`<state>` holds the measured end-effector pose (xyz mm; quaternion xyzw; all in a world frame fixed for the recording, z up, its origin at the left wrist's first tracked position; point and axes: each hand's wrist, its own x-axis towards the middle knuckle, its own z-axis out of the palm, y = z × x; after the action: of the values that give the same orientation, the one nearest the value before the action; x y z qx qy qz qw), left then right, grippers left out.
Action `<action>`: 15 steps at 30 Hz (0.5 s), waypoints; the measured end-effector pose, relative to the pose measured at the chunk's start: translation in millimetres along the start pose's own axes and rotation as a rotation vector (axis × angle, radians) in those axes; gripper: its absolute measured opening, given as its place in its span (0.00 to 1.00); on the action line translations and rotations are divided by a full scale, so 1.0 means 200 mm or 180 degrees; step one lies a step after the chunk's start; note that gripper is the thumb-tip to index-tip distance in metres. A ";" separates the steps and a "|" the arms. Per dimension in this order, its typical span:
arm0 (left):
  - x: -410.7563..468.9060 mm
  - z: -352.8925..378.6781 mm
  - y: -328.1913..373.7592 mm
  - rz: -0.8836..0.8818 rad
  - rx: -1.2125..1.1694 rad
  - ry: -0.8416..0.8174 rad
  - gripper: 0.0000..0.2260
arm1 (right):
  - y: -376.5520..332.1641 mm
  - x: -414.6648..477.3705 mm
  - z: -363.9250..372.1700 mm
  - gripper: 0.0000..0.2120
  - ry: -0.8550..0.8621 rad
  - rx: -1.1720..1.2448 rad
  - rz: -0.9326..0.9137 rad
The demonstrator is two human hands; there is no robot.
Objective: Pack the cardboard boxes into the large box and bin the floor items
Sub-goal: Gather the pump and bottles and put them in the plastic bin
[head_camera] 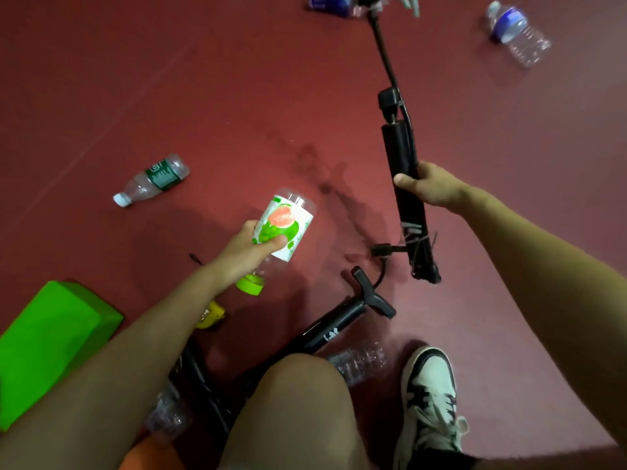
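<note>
Over the floor (237, 79), left hand (249, 254) grips a bottle (286, 225) (empty, green-capped); right hand (431, 186), a black pole (402, 150).

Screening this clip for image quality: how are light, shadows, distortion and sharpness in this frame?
Head view: dim light on the red floor; a soft shadow beside the left hand gripping the fruit-labelled clear plastic bottle; wide-angle stretch swells the forearms at the edges; the blue-labelled clear bottle at top right looks soft.

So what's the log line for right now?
left hand: grips fruit-label bottle | right hand: grips black pump | floor: green-label bottle, blue-label bottle
</note>
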<state>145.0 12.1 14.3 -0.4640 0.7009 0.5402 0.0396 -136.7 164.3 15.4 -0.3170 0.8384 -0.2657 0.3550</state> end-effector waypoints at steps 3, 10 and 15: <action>-0.17 -0.10 0.27 -0.0006 -0.0108 -0.0016 0.14 | -0.24 -0.13 -0.20 0.17 0.0071 0.0257 -0.0009; -0.66 -0.35 0.85 -0.0100 -0.0331 -0.0093 0.14 | -0.74 -0.63 -0.50 0.17 -0.0362 0.0954 0.0444; -1.06 -0.59 1.17 -0.0189 -0.0471 -0.0128 0.11 | -1.10 -1.06 -0.65 0.20 -0.0166 0.1560 0.0897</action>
<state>155.2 44.0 348.9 -0.4754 0.6441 0.5982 0.0353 -45.2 200.8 331.7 -0.1088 0.7756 -0.4003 0.4759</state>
